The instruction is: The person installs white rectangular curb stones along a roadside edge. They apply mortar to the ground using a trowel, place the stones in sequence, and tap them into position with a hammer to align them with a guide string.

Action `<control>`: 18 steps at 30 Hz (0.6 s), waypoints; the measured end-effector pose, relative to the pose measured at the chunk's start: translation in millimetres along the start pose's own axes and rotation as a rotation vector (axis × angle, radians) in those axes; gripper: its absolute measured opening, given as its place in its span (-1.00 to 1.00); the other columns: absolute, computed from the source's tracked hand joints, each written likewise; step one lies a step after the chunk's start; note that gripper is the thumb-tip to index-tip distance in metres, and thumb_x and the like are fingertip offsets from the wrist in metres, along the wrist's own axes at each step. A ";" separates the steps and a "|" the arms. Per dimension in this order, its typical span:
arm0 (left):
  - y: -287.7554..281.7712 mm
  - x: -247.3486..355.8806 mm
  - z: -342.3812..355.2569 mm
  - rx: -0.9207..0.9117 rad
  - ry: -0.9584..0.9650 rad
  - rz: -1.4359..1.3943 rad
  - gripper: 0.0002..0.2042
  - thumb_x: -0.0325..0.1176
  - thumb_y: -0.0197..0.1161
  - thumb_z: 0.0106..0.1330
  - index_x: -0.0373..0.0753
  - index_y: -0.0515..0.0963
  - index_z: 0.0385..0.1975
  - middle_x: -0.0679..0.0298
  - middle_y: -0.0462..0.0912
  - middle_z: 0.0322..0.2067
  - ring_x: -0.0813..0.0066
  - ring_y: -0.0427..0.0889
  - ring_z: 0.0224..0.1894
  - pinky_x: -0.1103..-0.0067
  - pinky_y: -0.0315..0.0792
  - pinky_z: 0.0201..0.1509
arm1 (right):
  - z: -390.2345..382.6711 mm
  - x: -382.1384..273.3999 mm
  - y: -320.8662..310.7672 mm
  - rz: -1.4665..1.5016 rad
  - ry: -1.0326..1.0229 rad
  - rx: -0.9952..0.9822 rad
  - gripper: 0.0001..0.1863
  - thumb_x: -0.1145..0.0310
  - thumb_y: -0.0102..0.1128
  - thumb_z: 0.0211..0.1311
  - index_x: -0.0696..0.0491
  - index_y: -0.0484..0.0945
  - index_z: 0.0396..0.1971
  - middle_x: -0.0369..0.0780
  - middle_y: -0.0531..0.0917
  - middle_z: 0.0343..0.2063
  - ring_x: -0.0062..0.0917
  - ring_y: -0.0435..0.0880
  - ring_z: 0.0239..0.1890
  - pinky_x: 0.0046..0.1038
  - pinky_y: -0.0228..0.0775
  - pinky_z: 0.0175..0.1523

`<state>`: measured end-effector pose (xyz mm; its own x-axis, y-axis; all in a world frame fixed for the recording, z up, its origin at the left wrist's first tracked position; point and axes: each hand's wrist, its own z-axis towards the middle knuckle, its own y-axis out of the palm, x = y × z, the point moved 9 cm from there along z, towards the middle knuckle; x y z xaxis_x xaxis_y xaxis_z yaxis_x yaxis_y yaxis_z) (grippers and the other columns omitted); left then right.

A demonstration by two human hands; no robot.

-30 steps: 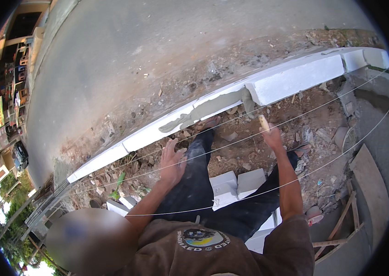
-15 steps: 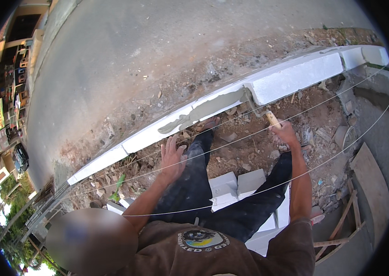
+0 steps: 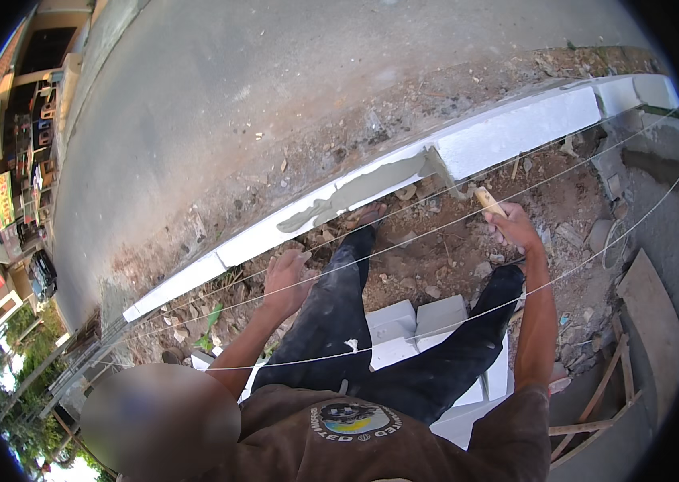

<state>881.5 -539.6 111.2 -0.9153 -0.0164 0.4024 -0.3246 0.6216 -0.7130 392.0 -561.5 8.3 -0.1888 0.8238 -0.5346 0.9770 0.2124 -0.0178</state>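
My right hand [image 3: 516,227] is closed around the wooden handle of a trowel [image 3: 489,201]. The trowel's mortar-smeared blade is at the near end of a raised white block [image 3: 524,132], where grey mortar shows on the end face. A bed of wet mortar [image 3: 363,193] covers part of the top of the lower white block course [image 3: 247,245], left of the raised block. Held over the rubble beside my left leg, my left hand [image 3: 287,281] is empty, with its fingers apart and loosely bent.
Taut strings [image 3: 420,235] run across the trench beside the wall. White blocks [image 3: 440,316] are stacked between my legs. Rubble and soil [image 3: 428,261] lie along the wall. To the right are a board [image 3: 652,321] and a wooden frame [image 3: 612,386]. Grey pavement [image 3: 275,88] extends beyond the wall.
My right hand and the trowel handle have shifted slightly right. My left hand has drawn back a little toward me and left, its fingers more bent. Mortar now shows on the raised block's end.
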 end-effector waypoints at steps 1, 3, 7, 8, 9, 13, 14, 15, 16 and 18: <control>-2.9 1.8 -0.3 0.001 0.001 -0.003 -0.55 -0.22 0.33 0.31 -0.20 0.53 0.18 0.09 0.52 0.13 0.01 0.47 0.25 -0.01 0.16 0.46 | -1.3 -0.9 -1.6 -0.007 -0.011 -0.011 -0.79 0.23 0.30 0.39 0.07 0.60 -0.25 -0.39 0.59 -0.58 -0.75 0.48 -0.69 -0.62 0.25 -0.64; -6.0 4.2 -2.2 0.028 0.004 -0.001 -0.54 -0.23 0.34 0.31 -0.19 0.52 0.19 0.10 0.52 0.14 0.01 0.47 0.25 -0.02 0.17 0.44 | -3.9 -2.2 -5.4 -0.020 -0.033 -0.032 -0.76 0.19 0.29 0.41 0.07 0.59 -0.23 -0.39 0.59 -0.57 -0.75 0.49 -0.69 -0.62 0.25 -0.64; -7.1 3.1 -6.4 0.061 0.026 0.011 -0.53 -0.25 0.35 0.30 -0.19 0.51 0.20 0.10 0.52 0.15 0.00 0.47 0.25 -0.02 0.20 0.41 | -10.7 -1.8 -7.5 0.000 -0.015 -0.022 -0.72 0.13 0.28 0.42 0.06 0.59 -0.23 -0.38 0.59 -0.55 -0.74 0.50 -0.68 -0.62 0.26 -0.64; -7.7 2.8 -6.7 0.067 0.029 0.014 -0.53 -0.24 0.35 0.30 -0.19 0.51 0.20 0.10 0.52 0.15 0.00 0.47 0.25 -0.02 0.21 0.41 | -14.0 -2.4 -6.9 0.008 -0.021 -0.018 -0.71 0.12 0.28 0.43 0.06 0.59 -0.24 -0.38 0.59 -0.55 -0.74 0.50 -0.68 -0.62 0.26 -0.64; -8.4 2.7 -6.6 0.073 0.033 0.017 -0.53 -0.24 0.35 0.30 -0.20 0.51 0.20 0.10 0.51 0.15 0.00 0.47 0.25 -0.03 0.21 0.41 | -17.7 -2.9 -6.1 0.015 -0.026 -0.015 -0.71 0.11 0.28 0.43 0.06 0.59 -0.24 -0.38 0.59 -0.55 -0.74 0.50 -0.68 -0.62 0.26 -0.64; -12.6 8.1 -4.9 0.067 0.030 0.008 -0.51 -0.24 0.36 0.29 -0.23 0.50 0.20 0.09 0.50 0.17 0.01 0.47 0.25 0.01 0.23 0.40 | -35.8 1.3 -2.6 0.068 -0.074 -0.005 -0.68 0.08 0.30 0.41 0.07 0.59 -0.23 -0.38 0.58 -0.55 -0.74 0.49 -0.69 -0.63 0.26 -0.64; -13.8 8.9 -3.9 0.069 0.026 0.020 -0.51 -0.24 0.36 0.29 -0.24 0.49 0.21 0.08 0.50 0.18 0.01 0.46 0.26 0.03 0.24 0.38 | -41.2 8.1 -4.3 0.082 -0.090 -0.012 -0.67 0.07 0.31 0.40 0.07 0.59 -0.23 -0.38 0.58 -0.56 -0.74 0.49 -0.69 -0.63 0.27 -0.63; -14.8 9.4 -2.8 0.070 0.022 0.032 -0.50 -0.24 0.37 0.29 -0.25 0.49 0.21 0.08 0.50 0.18 0.02 0.45 0.26 0.06 0.25 0.37 | -48.2 14.2 -5.3 0.097 -0.107 -0.019 -0.66 0.07 0.32 0.40 0.07 0.59 -0.22 -0.38 0.57 -0.56 -0.75 0.49 -0.69 -0.63 0.27 -0.63; -15.1 9.8 -1.9 0.073 0.018 0.043 -0.49 -0.25 0.37 0.28 -0.26 0.49 0.21 0.08 0.49 0.18 0.02 0.45 0.27 0.08 0.27 0.36 | -57.4 22.2 -6.7 0.085 -0.095 -0.007 -0.65 0.06 0.33 0.39 0.07 0.59 -0.22 -0.38 0.56 -0.56 -0.75 0.48 -0.69 -0.64 0.27 -0.63; -13.2 7.3 -3.4 0.086 0.031 0.062 -0.49 -0.26 0.37 0.27 -0.27 0.48 0.21 0.07 0.47 0.20 0.02 0.43 0.28 0.09 0.27 0.36 | -74.4 37.3 -4.2 0.056 -0.070 0.007 -0.63 0.04 0.35 0.36 0.08 0.58 -0.22 -0.38 0.55 -0.57 -0.75 0.48 -0.69 -0.65 0.28 -0.62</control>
<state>879.9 -545.2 125.5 -0.9269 0.0454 0.3727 -0.2880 0.5508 -0.7834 373.5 -492.6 51.3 -0.1265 0.7954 -0.5927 0.9866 0.1629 0.0080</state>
